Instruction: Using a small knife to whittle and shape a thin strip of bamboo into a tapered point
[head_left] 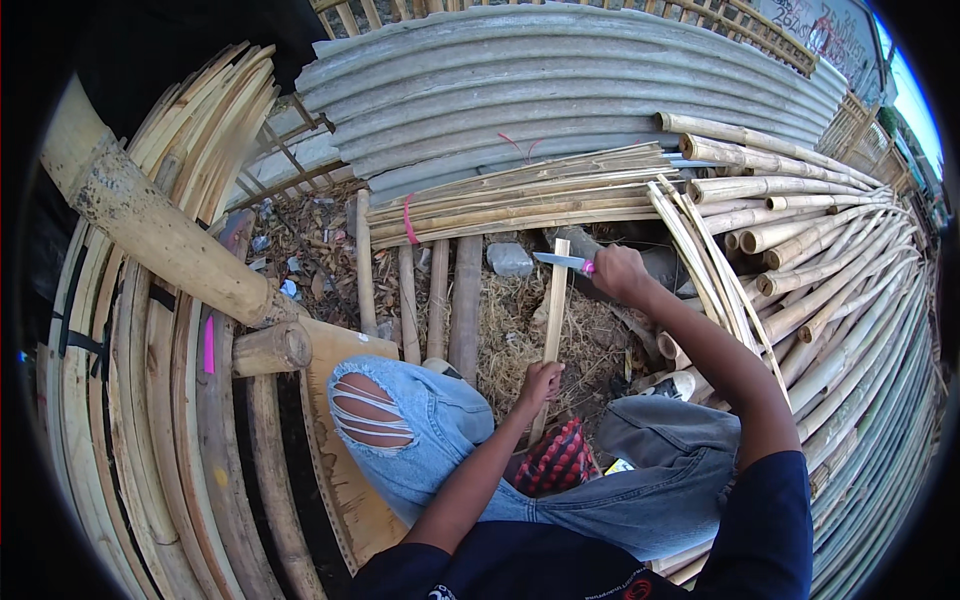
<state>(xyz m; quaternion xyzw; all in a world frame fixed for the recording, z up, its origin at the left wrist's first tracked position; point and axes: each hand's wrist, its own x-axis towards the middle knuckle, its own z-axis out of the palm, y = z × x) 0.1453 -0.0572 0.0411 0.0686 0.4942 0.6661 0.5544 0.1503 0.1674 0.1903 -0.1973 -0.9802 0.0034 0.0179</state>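
Observation:
My left hand (541,384) is closed around the lower part of a split bamboo strip (556,315), which stands up and away from me between my knees. In my right hand (619,275) is a knife (562,261) with a pink part at its handle. Its blade points left and lies across the strip near the far end; whether it has cut in cannot be told. Below my left hand, a red and black patterned cloth (556,460) lies between my legs, partly hidden by my jeans (420,440).
A bundle of bamboo strips (520,200) with a pink tie lies ahead. Bamboo poles (800,240) are stacked at right, long slats (130,400) at left. A thick bamboo post (160,215) slants at upper left. Corrugated metal sheeting (560,85) stands behind. Dry litter (510,320) covers the ground.

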